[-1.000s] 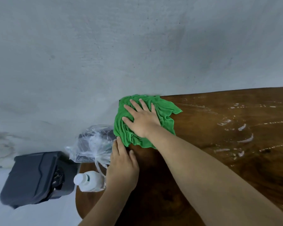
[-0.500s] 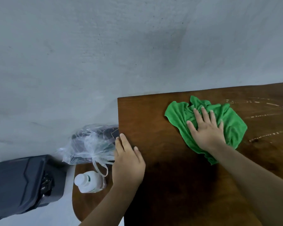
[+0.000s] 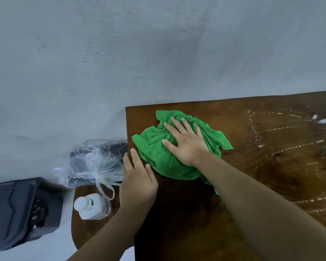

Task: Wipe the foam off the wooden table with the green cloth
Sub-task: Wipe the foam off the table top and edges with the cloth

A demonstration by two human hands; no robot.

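A crumpled green cloth point(image 3: 158, 157) lies on the dark wooden table point(image 3: 196, 223) near its far left corner. My right hand point(image 3: 184, 142) presses flat on top of the cloth, fingers spread. My left hand point(image 3: 137, 181) rests flat on the table's left edge, just left of the cloth and holding nothing. Thin white foam streaks and small blobs point(image 3: 290, 129) cover the table's right part.
Left of the table, a lower round wooden stool point(image 3: 79, 232) carries a white plastic bottle point(image 3: 90, 206) and a clear plastic bag point(image 3: 94, 161) with dark items. A dark grey bin point(image 3: 17, 210) stands on the floor at far left. A grey wall rises behind.
My right hand has swept the cloth out to the right and now back left toward the table's corner. My left hand has stayed on the left edge.
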